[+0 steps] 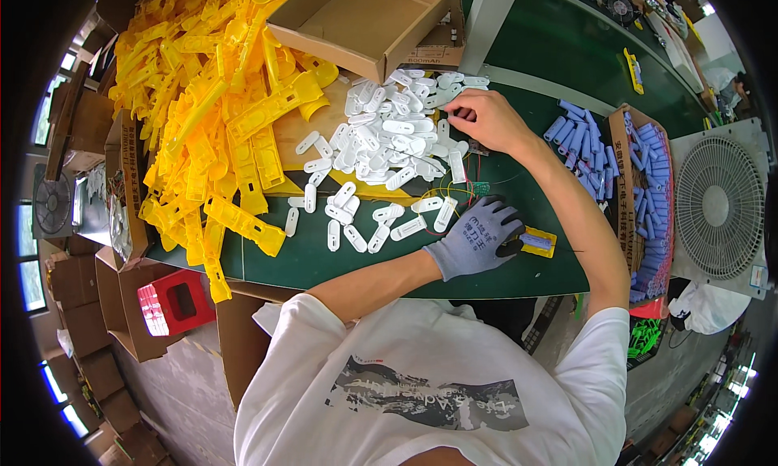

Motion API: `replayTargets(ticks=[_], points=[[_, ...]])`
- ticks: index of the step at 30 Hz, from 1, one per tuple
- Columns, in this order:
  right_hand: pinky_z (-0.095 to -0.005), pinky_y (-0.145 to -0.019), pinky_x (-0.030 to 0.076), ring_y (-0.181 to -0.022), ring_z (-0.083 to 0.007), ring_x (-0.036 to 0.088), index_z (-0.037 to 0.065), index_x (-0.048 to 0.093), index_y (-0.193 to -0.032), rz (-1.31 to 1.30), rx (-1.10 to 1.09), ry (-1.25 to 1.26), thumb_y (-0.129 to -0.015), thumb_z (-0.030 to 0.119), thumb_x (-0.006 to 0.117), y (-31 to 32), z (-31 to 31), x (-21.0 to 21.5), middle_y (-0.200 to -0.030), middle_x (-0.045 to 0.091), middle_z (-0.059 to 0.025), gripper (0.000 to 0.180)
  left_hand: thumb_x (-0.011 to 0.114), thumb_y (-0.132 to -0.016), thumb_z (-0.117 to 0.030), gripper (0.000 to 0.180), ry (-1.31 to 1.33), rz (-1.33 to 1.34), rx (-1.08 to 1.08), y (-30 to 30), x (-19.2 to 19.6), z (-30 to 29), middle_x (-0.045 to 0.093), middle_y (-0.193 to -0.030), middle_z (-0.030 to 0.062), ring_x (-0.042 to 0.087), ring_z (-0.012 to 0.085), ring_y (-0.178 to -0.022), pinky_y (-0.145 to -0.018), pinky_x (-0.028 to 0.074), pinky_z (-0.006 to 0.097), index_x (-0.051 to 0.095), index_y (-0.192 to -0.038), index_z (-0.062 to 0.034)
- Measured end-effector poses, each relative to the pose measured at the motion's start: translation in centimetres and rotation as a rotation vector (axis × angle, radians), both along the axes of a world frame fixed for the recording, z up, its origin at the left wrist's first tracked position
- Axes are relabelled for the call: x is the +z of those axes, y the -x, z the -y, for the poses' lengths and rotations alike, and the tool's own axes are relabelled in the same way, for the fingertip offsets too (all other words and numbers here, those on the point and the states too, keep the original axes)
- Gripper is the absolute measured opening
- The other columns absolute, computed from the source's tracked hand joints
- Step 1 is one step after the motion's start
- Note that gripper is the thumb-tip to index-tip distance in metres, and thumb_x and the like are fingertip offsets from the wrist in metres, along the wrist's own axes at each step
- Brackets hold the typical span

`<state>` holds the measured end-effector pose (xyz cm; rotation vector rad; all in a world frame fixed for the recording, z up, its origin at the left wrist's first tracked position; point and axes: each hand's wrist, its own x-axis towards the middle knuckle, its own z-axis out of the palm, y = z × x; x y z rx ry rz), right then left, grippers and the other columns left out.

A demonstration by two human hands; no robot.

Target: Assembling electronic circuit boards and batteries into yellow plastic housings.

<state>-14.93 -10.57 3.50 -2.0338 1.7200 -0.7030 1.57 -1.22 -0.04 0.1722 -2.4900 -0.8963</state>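
A grey knitted glove with black fingertips is worn on the left hand [478,237], which is laid on a yellow plastic part [539,241]. The right hand [484,119] is bare, set among white oblong plastic pieces [389,138]. Bright yellow housings [215,109] are heaped on a dark green table [502,275]. Light blue cylindrical cells [652,182], a brown cardboard box [365,20] and a red crate [174,301] are seen nearby.

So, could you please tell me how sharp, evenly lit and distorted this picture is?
Head view: sharp at the centre, where the gloved left hand and bare right hand work; bright, even light with soft shadows; strong fisheye bending of the table edge; black corners.
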Motion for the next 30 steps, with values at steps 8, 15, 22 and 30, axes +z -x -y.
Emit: replayTargets(ticks=[8, 15, 22, 30], points=[[-0.0311, -0.068, 0.051, -0.071, -0.0204, 0.066, 0.002, 0.068, -0.091, 0.115, -0.145, -0.127, -0.081, 0.015, 0.067, 0.5, 1.1, 0.3, -0.079, 0.069, -0.0100, 0.015, 0.067, -0.079, -0.027, 0.025, 0.012, -0.024, 0.012, 0.1, -0.4, 0.0, 0.059, -0.103, 0.0095, 0.054, 0.0334, -0.105, -0.093, 0.043, 0.042, 0.062, -0.096, -0.0090], [-0.0311, -0.068, 0.051, -0.068, -0.0217, 0.066, 0.002, 0.067, -0.087, 0.097, -0.202, -0.093, -0.080, 0.014, 0.068, 0.0, 1.3, 0.0, -0.079, 0.069, -0.0089, 0.014, 0.068, -0.077, -0.026, 0.027, 0.007, 0.034, 0.002, -0.2, -0.3, -0.3, 0.058, -0.104, 0.0095, 0.053, 0.0326, -0.106, -0.094, 0.042, 0.042, 0.061, -0.097, -0.0093], [-0.0383, -0.066, 0.050, -0.074, -0.0324, 0.063, 0.004, 0.064, -0.087, -0.235, -0.118, 0.254, -0.083, 0.015, 0.060, 0.3, 1.3, -2.8, -0.081, 0.065, -0.0130, 0.013, 0.071, -0.072, -0.021, 0.027, -0.071, 0.076, -0.009, -0.2, 0.4, 0.0, 0.058, -0.102, 0.0089, 0.052, 0.0319, -0.104, -0.090, 0.041, 0.041, 0.062, -0.095, -0.0095], [-0.0224, -0.061, 0.047, -0.068, -0.0078, 0.060, 0.002, 0.068, -0.090, 0.387, -0.481, 0.363, -0.083, 0.009, 0.070, 4.3, -10.9, 3.4, -0.078, 0.068, -0.0035, 0.010, 0.073, -0.071, -0.018, 0.030, -0.022, 0.020, -0.047, 0.2, 0.7, 0.9, 0.059, -0.105, 0.0115, 0.054, 0.0336, -0.099, -0.090, 0.043, 0.044, 0.060, -0.095, -0.0064]])
